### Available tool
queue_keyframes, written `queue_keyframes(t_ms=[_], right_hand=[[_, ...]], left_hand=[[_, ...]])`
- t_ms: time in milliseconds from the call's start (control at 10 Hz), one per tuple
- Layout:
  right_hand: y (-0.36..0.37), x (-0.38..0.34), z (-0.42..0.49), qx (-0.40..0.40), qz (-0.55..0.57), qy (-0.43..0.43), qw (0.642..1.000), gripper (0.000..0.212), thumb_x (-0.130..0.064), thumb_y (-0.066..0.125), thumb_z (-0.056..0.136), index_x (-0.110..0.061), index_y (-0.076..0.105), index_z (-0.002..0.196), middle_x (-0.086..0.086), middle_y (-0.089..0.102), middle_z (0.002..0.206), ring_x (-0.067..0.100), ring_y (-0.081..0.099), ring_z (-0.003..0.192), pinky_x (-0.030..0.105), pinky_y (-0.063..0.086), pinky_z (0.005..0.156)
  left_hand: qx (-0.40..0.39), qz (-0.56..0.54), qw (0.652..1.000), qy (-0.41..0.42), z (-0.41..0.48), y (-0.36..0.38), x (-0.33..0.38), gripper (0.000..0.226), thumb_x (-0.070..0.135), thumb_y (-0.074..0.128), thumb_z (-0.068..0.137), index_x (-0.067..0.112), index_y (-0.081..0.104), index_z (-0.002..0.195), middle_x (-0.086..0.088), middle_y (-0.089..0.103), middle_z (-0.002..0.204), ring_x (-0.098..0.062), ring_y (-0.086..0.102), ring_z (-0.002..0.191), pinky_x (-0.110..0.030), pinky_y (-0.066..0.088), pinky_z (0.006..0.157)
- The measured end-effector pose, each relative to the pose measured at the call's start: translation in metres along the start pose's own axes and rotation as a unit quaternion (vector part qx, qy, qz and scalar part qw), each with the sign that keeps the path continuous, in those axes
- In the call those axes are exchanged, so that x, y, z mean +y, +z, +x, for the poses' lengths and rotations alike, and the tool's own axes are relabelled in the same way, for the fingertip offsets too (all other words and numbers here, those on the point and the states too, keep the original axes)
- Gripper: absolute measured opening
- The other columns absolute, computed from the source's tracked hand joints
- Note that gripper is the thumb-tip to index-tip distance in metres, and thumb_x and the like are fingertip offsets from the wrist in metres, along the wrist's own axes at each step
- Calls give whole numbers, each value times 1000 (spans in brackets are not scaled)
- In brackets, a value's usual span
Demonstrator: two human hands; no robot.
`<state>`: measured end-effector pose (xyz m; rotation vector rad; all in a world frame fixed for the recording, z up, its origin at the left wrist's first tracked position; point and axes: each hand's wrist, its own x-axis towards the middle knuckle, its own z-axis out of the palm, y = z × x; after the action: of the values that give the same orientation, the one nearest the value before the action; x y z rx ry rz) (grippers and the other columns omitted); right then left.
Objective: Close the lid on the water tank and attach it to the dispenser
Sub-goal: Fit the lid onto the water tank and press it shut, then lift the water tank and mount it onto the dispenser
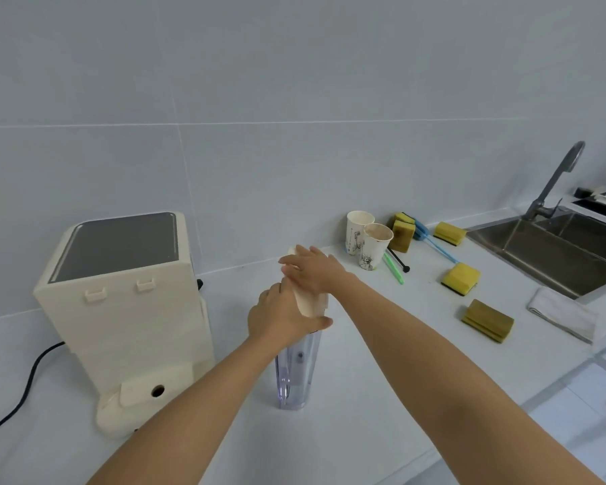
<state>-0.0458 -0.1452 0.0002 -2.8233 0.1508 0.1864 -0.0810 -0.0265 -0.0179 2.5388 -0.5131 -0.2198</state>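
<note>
Left hand (283,315) gripping tank (296,371), right hand (312,271) flat on lid (310,302)

Bright, even light; bowed edges.

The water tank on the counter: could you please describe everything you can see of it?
The water tank is a tall, narrow container of clear, faintly bluish plastic, standing upright on the white counter just right of the cream dispenser, apart from it. Its cream lid sits on top. The left hand grips the rim; the right hand lies flat on the lid. Whether it holds water is unclear.
</note>
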Motion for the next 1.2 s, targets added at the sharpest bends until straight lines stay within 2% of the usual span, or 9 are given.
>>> queue_keyframes(t_ms=[200,500,600,700,800,900,1000,1100,1200], right_hand=[[2,7,-2,34,5,31,999,36,-41,24,89,-30,49,113,5,41,126,29,32,122,49,28,98],[-5,33,-18,19,68,124,990,49,-49,27,89,-23,38,128,17,25,146,41,26,132,57,25,108],[-9,36,-38,34,105,113,987,35,-25,31,91,-23,37,126,15,32,136,46,30,121,52,37,97],[-1,49,-43,40,126,67,989,32,-12,31,91,-20,39,121,16,37,119,35,34,109,44,38,87],[2,50,-52,31,84,54,995,22,-40,36,89,-19,34,96,14,37,105,35,41,101,44,40,85],[4,51,-56,15,54,50,997,42,-54,37,84,-15,35,101,16,37,109,32,42,95,41,39,82],[5,53,-62,21,75,48,996,43,-53,41,84,-17,33,106,12,33,109,31,41,95,42,39,84],[4,56,-64,14,108,38,993,41,-53,46,83,-22,31,106,10,31,112,32,41,98,44,39,89],[10,66,-65,11,149,36,988,76,-55,55,77,-26,16,135,9,11,147,30,29,127,41,31,102]], left_hand=[[7,38,999,14,5,-8,-8,66,53,66,59,15,44,108,-3,58,108,-24,53,101,-32,40,67],[-18,5,999,43,21,-36,-34,73,43,74,61,10,51,122,-8,59,116,-25,55,104,-36,47,84],[-25,-37,998,53,29,-44,-43,76,37,79,60,8,51,124,-10,57,124,-27,53,111,-33,43,89],[-40,-76,994,68,36,-50,-53,75,31,82,59,8,51,125,-5,57,116,-22,52,107,-23,40,76],[-59,-118,988,82,44,-53,-59,63,24,82,60,10,57,117,4,53,104,-13,48,99,-18,37,68],[-90,-162,979,85,51,-52,-64,65,20,81,62,17,55,121,1,58,118,-11,49,107,-25,35,86],[-105,-179,975,81,54,-50,-66,75,17,79,64,15,45,131,-3,51,134,-9,46,111,-26,33,90],[-115,-208,969,65,54,-46,-67,92,15,79,65,14,27,141,-2,35,148,-16,38,129,-25,29,98],[-137,-222,964,51,51,-35,-70,112,16,80,64,21,2,145,-1,17,155,-19,25,139,-31,25,108]])
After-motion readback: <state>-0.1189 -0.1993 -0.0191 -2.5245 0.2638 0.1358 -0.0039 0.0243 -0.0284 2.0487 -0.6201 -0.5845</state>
